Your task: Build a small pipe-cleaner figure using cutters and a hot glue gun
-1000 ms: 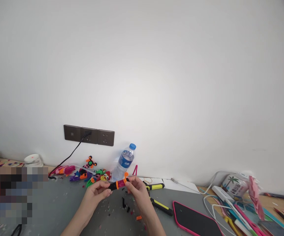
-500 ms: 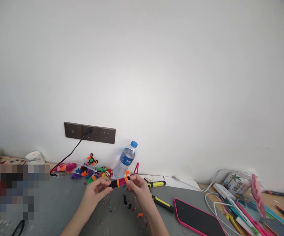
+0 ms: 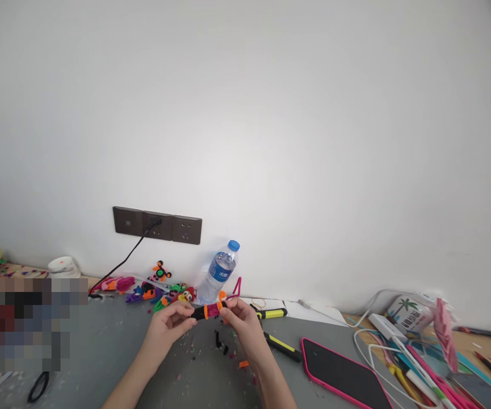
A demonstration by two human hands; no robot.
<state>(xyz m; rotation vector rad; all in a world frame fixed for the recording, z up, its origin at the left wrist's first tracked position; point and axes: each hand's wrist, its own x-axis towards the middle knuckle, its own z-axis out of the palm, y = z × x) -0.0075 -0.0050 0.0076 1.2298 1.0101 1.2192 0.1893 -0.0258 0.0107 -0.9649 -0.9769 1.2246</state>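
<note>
Between my two hands I hold a fuzzy pipe-cleaner figure with a black end, a magenta middle and orange bands. My left hand pinches the black end between thumb and fingers. On the other end, my right hand is closed, with a small orange loop sticking up beside its fingertips. A magenta pipe cleaner rises behind the right fingers; whether it joins the figure I cannot tell. Yellow-and-black pliers lie beside my right hand, partly hidden by it. Black and orange scraps lie on the grey mat below.
A water bottle leans at the wall behind my hands. Pipe-cleaner pieces lie left of it. A pink-cased phone is at right, near white cables and cluttered pens. A black cord runs to the outlet.
Both hands still grip the figure in nearly the same pose, with the figure turned very slightly. The whole view has shifted a little.
</note>
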